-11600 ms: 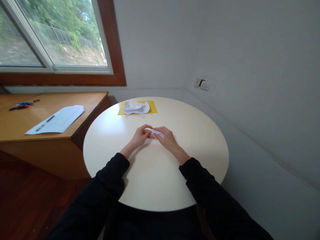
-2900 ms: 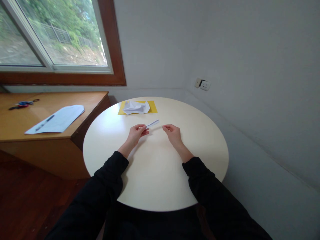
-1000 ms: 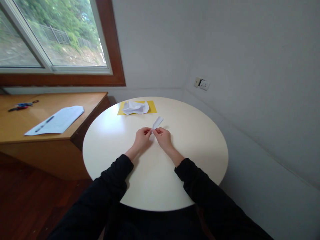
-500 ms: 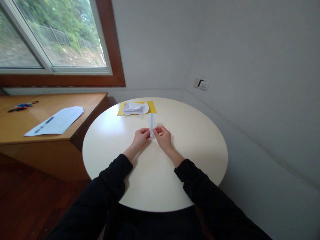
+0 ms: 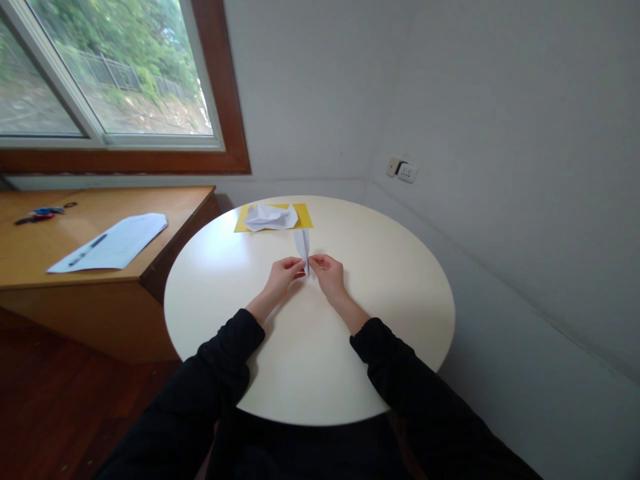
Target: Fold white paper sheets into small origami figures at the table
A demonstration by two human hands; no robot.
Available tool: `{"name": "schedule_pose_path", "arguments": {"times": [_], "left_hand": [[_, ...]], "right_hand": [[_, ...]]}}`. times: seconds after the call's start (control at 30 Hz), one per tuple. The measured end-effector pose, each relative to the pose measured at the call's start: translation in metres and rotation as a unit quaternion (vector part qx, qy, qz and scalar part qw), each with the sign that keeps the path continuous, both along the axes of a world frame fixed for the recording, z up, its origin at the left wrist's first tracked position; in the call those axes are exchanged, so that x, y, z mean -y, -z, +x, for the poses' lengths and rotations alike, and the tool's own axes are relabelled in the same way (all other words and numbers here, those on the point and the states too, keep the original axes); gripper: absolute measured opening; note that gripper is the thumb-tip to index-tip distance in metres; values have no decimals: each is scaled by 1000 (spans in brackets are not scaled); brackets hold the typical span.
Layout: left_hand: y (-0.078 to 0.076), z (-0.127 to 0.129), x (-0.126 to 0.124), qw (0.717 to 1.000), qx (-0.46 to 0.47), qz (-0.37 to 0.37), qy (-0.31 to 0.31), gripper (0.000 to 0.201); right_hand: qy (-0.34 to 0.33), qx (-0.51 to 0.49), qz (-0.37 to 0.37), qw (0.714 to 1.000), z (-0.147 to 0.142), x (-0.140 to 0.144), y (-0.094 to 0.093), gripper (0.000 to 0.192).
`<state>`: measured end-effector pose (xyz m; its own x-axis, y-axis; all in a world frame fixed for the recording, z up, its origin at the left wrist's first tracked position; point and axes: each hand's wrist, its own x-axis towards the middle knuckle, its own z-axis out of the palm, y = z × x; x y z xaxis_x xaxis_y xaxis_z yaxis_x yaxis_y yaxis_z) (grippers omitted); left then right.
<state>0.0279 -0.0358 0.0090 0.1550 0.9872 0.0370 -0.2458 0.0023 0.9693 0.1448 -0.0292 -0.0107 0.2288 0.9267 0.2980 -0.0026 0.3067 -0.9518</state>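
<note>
Both hands pinch one narrow paper strip

Now, from the head camera, our left hand point(image 5: 285, 272) and right hand point(image 5: 327, 270) grip the narrow folded white paper strip point(image 5: 303, 245) above the round cream table point(image 5: 300, 360); we'd keep each pinch low and crease evenly. No containers show; crumpled white paper point(image 5: 271, 216) lies on a yellow sheet point(image 5: 303, 215)

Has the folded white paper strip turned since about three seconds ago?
Yes. The paper strip, pinched by left hand and right hand, pointed right then; now it points toward the yellow sheet.
</note>
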Motion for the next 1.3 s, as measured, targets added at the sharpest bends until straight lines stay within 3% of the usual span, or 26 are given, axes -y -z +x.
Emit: {"name": "schedule_pose_path", "arguments": {"times": [0.3, 0.53, 0.83, 1.3], "left_hand": [[3, -1, -2, 1000, 4, -9, 10, 19], [0, -2, 0, 1000, -23, 10, 14, 22], [4, -3, -3, 998, -55, 36, -5, 24], [6, -3, -4, 1000, -13, 6, 8, 24]], "right_hand": [[-33, -121, -42, 991, 0, 1, -2, 24], [-40, -116, -68, 990, 1, 2, -3, 28], [-44, -102, -47, 993, 2, 1, -2, 29], [-51, -120, -49, 990, 3, -1, 1, 58]]}}
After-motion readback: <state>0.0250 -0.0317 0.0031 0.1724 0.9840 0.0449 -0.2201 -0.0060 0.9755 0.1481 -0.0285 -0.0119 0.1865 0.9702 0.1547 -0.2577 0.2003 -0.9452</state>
